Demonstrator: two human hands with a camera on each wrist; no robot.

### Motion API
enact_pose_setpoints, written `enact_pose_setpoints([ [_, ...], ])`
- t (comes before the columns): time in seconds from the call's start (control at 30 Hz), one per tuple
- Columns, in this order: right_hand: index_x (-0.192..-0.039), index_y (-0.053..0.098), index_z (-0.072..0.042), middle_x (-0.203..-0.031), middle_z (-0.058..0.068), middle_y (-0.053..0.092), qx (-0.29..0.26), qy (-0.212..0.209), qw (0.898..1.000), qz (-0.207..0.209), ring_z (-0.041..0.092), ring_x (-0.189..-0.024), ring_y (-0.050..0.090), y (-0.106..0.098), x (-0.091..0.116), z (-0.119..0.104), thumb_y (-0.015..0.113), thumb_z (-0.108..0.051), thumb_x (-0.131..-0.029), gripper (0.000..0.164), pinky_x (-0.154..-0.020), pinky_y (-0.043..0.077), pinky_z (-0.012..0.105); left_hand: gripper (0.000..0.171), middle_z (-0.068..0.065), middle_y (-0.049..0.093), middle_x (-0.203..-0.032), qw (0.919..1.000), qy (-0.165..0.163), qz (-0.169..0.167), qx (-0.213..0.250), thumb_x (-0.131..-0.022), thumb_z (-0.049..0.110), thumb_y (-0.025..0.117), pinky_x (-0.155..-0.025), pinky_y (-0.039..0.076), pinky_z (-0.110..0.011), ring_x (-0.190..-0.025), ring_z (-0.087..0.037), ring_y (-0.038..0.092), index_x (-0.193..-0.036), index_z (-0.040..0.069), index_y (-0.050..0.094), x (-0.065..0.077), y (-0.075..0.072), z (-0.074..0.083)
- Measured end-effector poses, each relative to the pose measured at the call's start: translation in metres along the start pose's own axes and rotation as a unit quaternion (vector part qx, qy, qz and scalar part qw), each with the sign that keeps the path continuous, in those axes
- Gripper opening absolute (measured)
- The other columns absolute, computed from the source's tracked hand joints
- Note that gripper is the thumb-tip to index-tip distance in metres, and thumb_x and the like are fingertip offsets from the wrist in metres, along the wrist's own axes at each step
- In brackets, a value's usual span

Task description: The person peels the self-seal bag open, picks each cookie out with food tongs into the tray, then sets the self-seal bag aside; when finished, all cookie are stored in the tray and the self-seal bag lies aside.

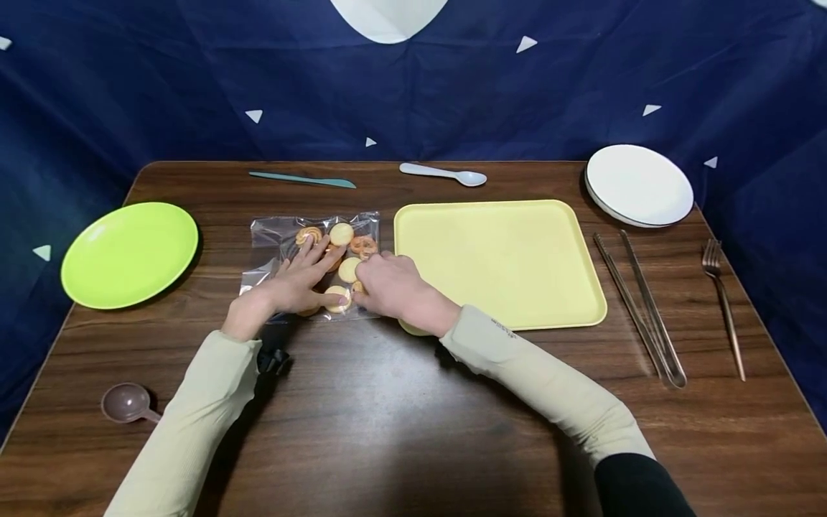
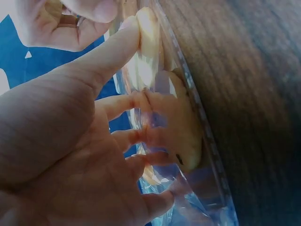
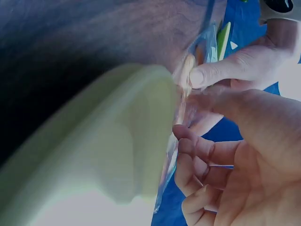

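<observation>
While we look down from the head view, we find a clear bag [image 1: 278,237] of cookies [image 1: 341,234] lying flat on the dark wooden table [image 1: 362,416], just beside the left edge of a yellow tray [image 1: 494,262]. The left hand [image 1: 291,287] rests over the bag with its fingers spread and grasping nothing, the fingertips on the film above the cookies. The right hand [image 1: 397,287] has its fingers curled and pinches the plastic at the bag's right side. Behind the bag we see a teal knife [image 1: 301,179] and, farther right, a pale spoon [image 1: 446,174]. A green plate [image 1: 132,255] sits at the left, with a brown scoop [image 1: 127,402] nearer us beside the left sleeve [image 1: 200,416]. Right of the tray lie metal tongs [image 1: 651,307] and a fork [image 1: 723,309], with a white dish [image 1: 639,185] behind them.

From the left wrist, we see the left thumb stretched to a cookie's rim and the other fingers extended against the film; the right hand shows at the top, its fingers bent.

From the right wrist, we have the tray's blurred rim in the foreground. Beyond it the bag appears edge-on, the right hand's bent fingers at its border; how deep that grip goes we cannot tell.
</observation>
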State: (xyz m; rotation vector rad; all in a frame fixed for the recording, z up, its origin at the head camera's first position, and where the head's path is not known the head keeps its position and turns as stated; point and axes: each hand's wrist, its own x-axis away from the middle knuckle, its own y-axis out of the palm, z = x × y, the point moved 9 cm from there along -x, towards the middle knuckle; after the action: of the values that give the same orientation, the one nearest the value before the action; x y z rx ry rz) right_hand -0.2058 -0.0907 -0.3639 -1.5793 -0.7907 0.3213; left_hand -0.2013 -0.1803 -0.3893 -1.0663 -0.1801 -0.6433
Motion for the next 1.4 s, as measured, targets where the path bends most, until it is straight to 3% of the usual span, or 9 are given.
enact_pose_setpoints([
  [0.2,-0.068,0.057,-0.016,-0.072,-0.002,0.06,-0.002,0.004,1.0,0.013,0.017,-0.068,0.056,-0.002,0.001,0.004,0.06,-0.013,-0.083,0.015,-0.059,0.048,0.038,0.084,-0.02,-0.012,-0.154,1.0,0.0,0.0,-0.004,-0.091,0.034,0.062,-0.1,-0.003,-0.067,-0.137,-0.038,-0.018,-0.151,0.008,0.008,-0.002,0.001,-0.001],
  [0.67,-0.06,0.051,-0.016,-0.064,-0.001,0.057,-0.088,0.041,0.994,0.04,0.015,-0.059,0.053,-0.008,0.014,0.031,0.057,-0.008,-0.078,0.02,-0.049,0.044,0.032,0.085,-0.021,-0.011,-0.154,1.0,0.007,0.002,0.0,-0.091,0.037,0.061,-0.1,-0.003,-0.067,-0.137,-0.039,-0.018,-0.151,0.008,0.008,0.0,0.001,-0.002],
  [0.9,-0.069,0.058,-0.016,-0.068,-0.003,0.057,-0.128,0.036,0.991,0.029,0.012,-0.061,0.053,-0.009,0.015,0.035,0.059,-0.024,-0.091,0.023,-0.052,0.043,0.031,0.085,-0.023,-0.008,-0.153,0.9999,0.007,0.008,-0.004,-0.091,0.037,0.062,-0.1,-0.002,-0.068,-0.137,-0.039,-0.017,-0.15,0.005,0.01,0.003,0.0,-0.004],
  [1.07,-0.064,0.054,-0.013,-0.058,-0.005,0.045,-0.133,0.028,0.99,0.034,0.01,-0.053,0.045,-0.015,0.008,0.031,0.059,-0.037,-0.091,0.037,-0.047,0.036,0.027,0.085,-0.023,-0.007,-0.153,0.9999,0.004,0.013,-0.009,-0.09,0.038,0.062,-0.099,-0.001,-0.069,-0.137,-0.04,-0.016,-0.15,0.004,0.011,0.006,-0.002,-0.005],
  [1.17,-0.059,0.049,-0.013,-0.052,-0.005,0.039,-0.127,0.035,0.991,0.029,0.009,-0.048,0.04,-0.017,0.0,0.028,0.058,-0.037,-0.091,0.041,-0.044,0.033,0.027,0.086,-0.023,-0.007,-0.153,0.9999,0.004,0.012,-0.011,-0.09,0.04,0.061,-0.099,0.0,-0.07,-0.137,-0.041,-0.016,-0.15,0.004,0.011,0.007,-0.002,-0.006],
  [1.4,-0.064,0.045,-0.016,-0.061,-0.001,0.045,-0.096,0.046,0.994,0.006,0.013,-0.054,0.048,-0.013,-0.022,0.022,0.058,-0.028,-0.09,0.031,-0.048,0.041,0.031,0.087,-0.024,-0.008,-0.153,1.0,0.002,0.007,-0.005,-0.09,0.042,0.061,-0.098,0.0,-0.07,-0.136,-0.041,-0.017,-0.15,0.005,0.011,0.008,-0.002,-0.007],
])
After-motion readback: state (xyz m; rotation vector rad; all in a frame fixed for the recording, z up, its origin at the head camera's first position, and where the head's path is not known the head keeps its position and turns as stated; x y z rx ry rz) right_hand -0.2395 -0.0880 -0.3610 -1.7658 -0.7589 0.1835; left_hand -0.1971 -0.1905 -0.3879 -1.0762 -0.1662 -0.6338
